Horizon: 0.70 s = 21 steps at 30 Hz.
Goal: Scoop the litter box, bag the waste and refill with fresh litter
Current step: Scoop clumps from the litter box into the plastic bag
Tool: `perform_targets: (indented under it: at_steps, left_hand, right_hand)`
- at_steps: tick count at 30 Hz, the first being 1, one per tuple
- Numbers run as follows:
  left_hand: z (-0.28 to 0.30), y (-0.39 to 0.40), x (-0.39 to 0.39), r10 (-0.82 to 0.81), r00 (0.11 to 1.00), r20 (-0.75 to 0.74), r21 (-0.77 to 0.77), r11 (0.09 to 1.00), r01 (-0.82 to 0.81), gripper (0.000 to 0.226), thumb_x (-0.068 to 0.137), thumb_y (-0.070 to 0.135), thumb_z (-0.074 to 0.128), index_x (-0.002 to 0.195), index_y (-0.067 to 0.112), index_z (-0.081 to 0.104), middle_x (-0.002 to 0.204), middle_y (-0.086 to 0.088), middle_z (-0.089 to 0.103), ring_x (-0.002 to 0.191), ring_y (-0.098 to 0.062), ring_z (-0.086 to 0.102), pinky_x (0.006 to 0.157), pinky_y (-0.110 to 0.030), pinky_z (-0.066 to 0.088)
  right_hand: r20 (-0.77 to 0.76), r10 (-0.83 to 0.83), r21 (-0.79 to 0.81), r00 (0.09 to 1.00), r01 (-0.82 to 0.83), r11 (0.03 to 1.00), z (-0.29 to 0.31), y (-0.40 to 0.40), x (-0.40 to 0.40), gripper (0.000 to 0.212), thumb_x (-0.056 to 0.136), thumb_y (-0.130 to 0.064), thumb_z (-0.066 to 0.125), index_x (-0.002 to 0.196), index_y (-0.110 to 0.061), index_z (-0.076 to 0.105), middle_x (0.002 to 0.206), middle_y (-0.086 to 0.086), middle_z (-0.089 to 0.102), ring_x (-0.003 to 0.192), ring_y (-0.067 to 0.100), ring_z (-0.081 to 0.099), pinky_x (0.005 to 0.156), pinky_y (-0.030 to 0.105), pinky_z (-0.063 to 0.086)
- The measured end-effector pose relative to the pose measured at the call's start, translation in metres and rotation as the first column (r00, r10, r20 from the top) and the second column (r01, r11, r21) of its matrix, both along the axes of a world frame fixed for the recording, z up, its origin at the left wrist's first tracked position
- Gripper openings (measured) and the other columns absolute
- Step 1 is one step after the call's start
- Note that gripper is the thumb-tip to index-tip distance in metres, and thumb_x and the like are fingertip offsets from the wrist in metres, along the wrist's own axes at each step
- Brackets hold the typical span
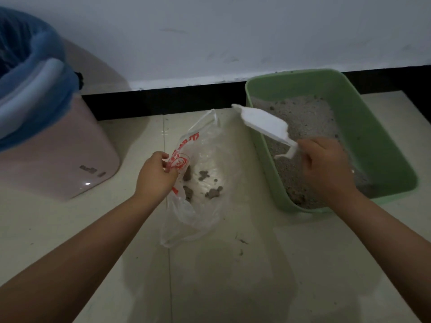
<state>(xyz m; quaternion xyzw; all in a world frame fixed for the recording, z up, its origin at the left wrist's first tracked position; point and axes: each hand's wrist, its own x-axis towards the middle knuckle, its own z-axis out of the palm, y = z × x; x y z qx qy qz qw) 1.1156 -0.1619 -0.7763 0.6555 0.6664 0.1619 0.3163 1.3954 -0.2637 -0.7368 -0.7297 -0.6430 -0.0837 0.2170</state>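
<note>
- The green litter box (382,145) sits on the floor to the right, its far end near the black skirting; it is a smooth, rounded plastic tub holding grey, gritty litter (303,117) with a few darker specks.
- The right hand (326,169) hovers over the near part of the box, fingers curled tight round the handle of a white scoop (263,123). The scoop's flat blade juts out to the far left, over the box's left rim.
- Just left of the box lies a thin clear plastic bag (205,183) with red printing, crinkled and glossy, spread on the floor. Inside it are several dark grey clumps (212,193).
- The left hand (156,176) pinches the bag's left edge between thumb and fingers, lifting that side up.
- At far left stands a pale pink bin (58,159), smooth and shiny, lined with a blue bag (35,73) folded over its rim.
- The floor (221,264) is pale tile, scuffed, with a few stray dark bits near the bag.
</note>
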Motion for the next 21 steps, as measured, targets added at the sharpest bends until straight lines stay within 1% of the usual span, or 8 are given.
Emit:
perform_targets:
  at_steps: [3,6,8,10,13,15,17,21]
  left_hand:
    - [0.002,-0.006,0.005,-0.146,0.971,-0.188,0.304,0.932,0.199,0.051,0.079,0.004,0.063,0.128,0.001,0.049,0.123,-0.021,0.049,0.115,-0.036,0.045,0.095,-0.042,0.039]
    - [0.002,-0.008,0.022,-0.341,0.896,-0.285,0.578,0.684,0.444,0.034,0.072,0.004,0.060,0.106,-0.003,0.062,0.106,-0.025,0.057,0.102,-0.037,0.049,0.085,-0.045,0.044]
    - [0.002,-0.012,0.043,-0.493,0.821,-0.287,0.603,0.573,0.555,0.031,0.074,0.014,0.048,0.094,-0.001,0.066,0.098,-0.020,0.061,0.097,-0.026,0.046,0.082,-0.038,0.043]
    - [-0.002,-0.017,0.068,-0.632,0.727,-0.266,0.595,0.486,0.640,0.029,0.075,0.014,0.044,0.085,0.000,0.067,0.089,-0.016,0.063,0.090,-0.022,0.046,0.079,-0.031,0.039]
    - [-0.012,-0.026,0.105,-0.752,0.607,-0.256,0.591,0.376,0.714,0.027,0.078,0.013,0.043,0.080,0.001,0.067,0.082,-0.013,0.064,0.082,-0.022,0.050,0.074,-0.031,0.042]
    - [-0.017,-0.031,0.126,-0.789,0.560,-0.254,0.600,0.326,0.731,0.027,0.081,0.013,0.043,0.079,0.002,0.067,0.080,-0.011,0.063,0.081,-0.020,0.046,0.073,-0.027,0.039]
    - [-0.022,-0.036,0.147,-0.810,0.527,-0.257,0.592,0.300,0.748,0.028,0.083,0.015,0.043,0.076,0.003,0.066,0.076,-0.011,0.062,0.077,-0.021,0.046,0.071,-0.026,0.035]
    - [-0.038,-0.036,0.168,-0.796,0.532,-0.288,0.528,0.332,0.782,0.026,0.080,0.023,0.043,0.061,0.011,0.058,0.063,-0.005,0.054,0.061,-0.024,0.055,0.067,-0.026,0.029]
  right_hand:
    - [0.003,-0.208,-0.152,0.978,0.206,0.967,0.004,-0.012,0.023,0.028,0.076,-0.006,0.040,0.077,0.007,0.065,0.067,0.028,0.061,0.062,0.039,0.057,0.054,0.034,0.043]
    - [0.024,-0.426,-0.393,0.904,0.401,0.828,0.006,-0.020,0.052,0.021,0.084,-0.008,0.052,0.098,0.002,0.064,0.093,0.030,0.064,0.088,0.043,0.060,0.069,0.039,0.046]
    - [0.076,-0.521,-0.594,0.850,0.458,0.661,0.008,-0.026,0.075,0.024,0.087,-0.018,0.054,0.101,-0.002,0.065,0.103,0.027,0.064,0.096,0.039,0.060,0.071,0.033,0.044]
    - [0.170,-0.528,-0.715,0.832,0.473,0.515,0.011,-0.036,0.097,0.026,0.087,-0.029,0.057,0.081,-0.005,0.063,0.093,0.022,0.061,0.088,0.033,0.059,0.061,0.025,0.039]
    - [0.336,-0.368,-0.772,0.867,0.477,0.420,0.022,-0.048,0.119,0.019,0.087,-0.026,0.053,0.075,-0.011,0.054,0.076,0.007,0.050,0.078,0.025,0.051,0.058,0.026,0.039]
    - [0.418,-0.166,-0.801,0.893,0.448,0.397,0.028,-0.048,0.129,0.020,0.089,-0.020,0.048,0.101,-0.011,0.061,0.092,0.006,0.062,0.091,0.025,0.060,0.073,0.029,0.046]
    - [0.416,-0.022,-0.839,0.909,0.393,0.377,0.030,-0.041,0.135,0.026,0.090,-0.023,0.049,0.109,-0.011,0.061,0.109,0.009,0.065,0.101,0.025,0.061,0.082,0.028,0.047]
    - [0.318,0.151,-0.915,0.936,0.261,0.308,0.021,-0.022,0.142,0.014,0.090,-0.016,0.046,0.079,-0.008,0.051,0.080,0.009,0.054,0.078,0.023,0.050,0.068,0.025,0.038]
